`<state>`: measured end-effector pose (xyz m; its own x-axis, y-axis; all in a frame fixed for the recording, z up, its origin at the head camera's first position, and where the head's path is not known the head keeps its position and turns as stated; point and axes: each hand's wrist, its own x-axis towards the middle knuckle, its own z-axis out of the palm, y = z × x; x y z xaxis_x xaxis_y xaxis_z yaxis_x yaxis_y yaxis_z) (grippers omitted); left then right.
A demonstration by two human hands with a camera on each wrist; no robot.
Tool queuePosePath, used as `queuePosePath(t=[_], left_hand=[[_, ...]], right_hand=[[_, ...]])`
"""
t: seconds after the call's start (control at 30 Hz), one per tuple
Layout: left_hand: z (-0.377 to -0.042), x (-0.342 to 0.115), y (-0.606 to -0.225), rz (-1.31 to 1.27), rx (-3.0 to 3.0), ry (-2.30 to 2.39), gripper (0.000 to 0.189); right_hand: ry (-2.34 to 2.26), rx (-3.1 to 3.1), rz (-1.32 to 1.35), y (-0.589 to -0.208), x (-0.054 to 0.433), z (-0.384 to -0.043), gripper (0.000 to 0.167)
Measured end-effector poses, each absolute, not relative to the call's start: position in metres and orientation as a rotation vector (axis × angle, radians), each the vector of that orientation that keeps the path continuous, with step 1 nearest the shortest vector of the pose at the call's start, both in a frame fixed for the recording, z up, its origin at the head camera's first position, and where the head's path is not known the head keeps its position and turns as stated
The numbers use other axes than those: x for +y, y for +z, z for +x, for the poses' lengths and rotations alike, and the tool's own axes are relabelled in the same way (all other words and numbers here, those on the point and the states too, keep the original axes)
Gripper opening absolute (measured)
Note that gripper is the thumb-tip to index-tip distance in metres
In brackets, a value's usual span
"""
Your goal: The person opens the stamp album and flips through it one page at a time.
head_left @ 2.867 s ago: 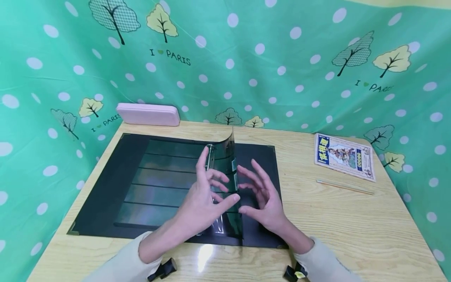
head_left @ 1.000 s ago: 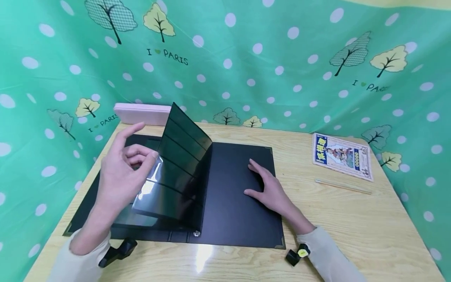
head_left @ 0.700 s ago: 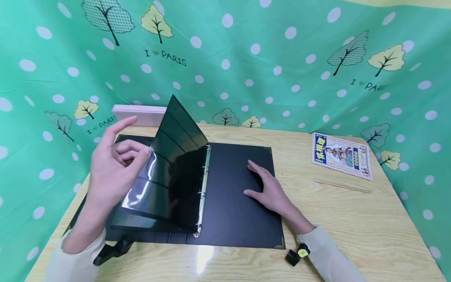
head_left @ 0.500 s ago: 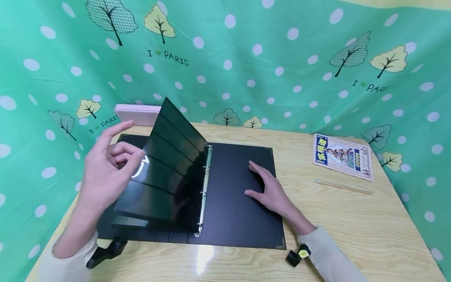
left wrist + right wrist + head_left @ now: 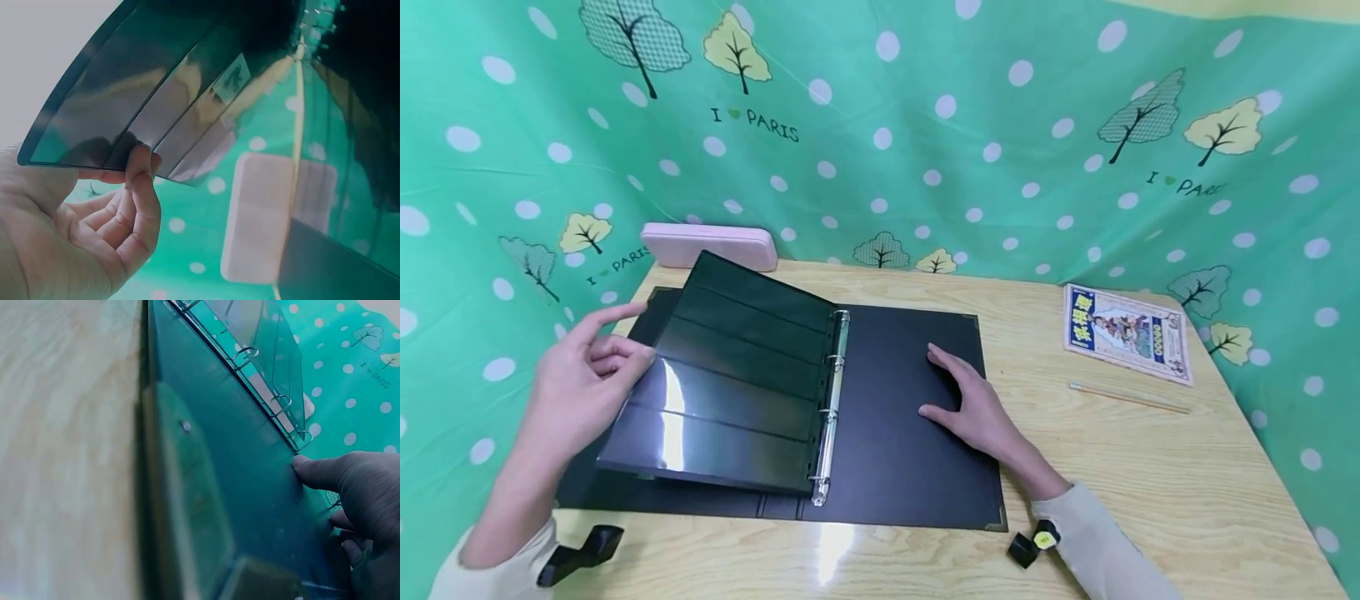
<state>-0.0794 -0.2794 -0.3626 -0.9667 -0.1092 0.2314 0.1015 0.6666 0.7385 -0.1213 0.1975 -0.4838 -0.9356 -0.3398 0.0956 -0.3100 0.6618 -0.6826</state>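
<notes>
A black ring binder (image 5: pixel 910 417) lies spread on the table, its silver rings (image 5: pixel 831 408) bare along the middle. My left hand (image 5: pixel 576 387) pinches the outer edge of a glossy dark pocket page (image 5: pixel 730 375) between thumb and fingers, holding it tilted above the left cover. In the left wrist view the thumb presses on the page's (image 5: pixel 125 94) rim, and a small pale rectangle (image 5: pixel 232 78) shows on it. My right hand (image 5: pixel 973 412) rests on the right cover with fingers spread; in the right wrist view its thumb (image 5: pixel 142 169) is not shown, but the hand (image 5: pixel 369 500) lies near the rings.
Behind the binder at the back left stands a pink case (image 5: pixel 707 244). A printed booklet (image 5: pixel 1127 332) and a pencil (image 5: pixel 1127 397) lie to the right on the wooden table (image 5: pixel 1150 492). A green dotted cloth (image 5: pixel 880 158) hangs behind and at both sides.
The pocket pages have swung from the right over to the left and are sinking lower. My left hand has moved left with the page; my right hand has settled on the right cover.
</notes>
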Motion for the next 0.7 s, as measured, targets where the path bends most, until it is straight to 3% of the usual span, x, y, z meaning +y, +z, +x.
queuePosePath(t=[0.23, 0.7], left_hand=[[-0.078, -0.291, -0.389, 0.023, -2.715, -0.983, 0.038], [-0.082, -0.297, -0.441, 0.121, -2.893, -0.878, 0.034]], right_hand=[[-1.171, 2.83, -0.555, -0.484, 0.195, -0.119, 0.098], [-1.155, 2.829, -0.544, -0.483, 0.196, -0.12, 0.1]])
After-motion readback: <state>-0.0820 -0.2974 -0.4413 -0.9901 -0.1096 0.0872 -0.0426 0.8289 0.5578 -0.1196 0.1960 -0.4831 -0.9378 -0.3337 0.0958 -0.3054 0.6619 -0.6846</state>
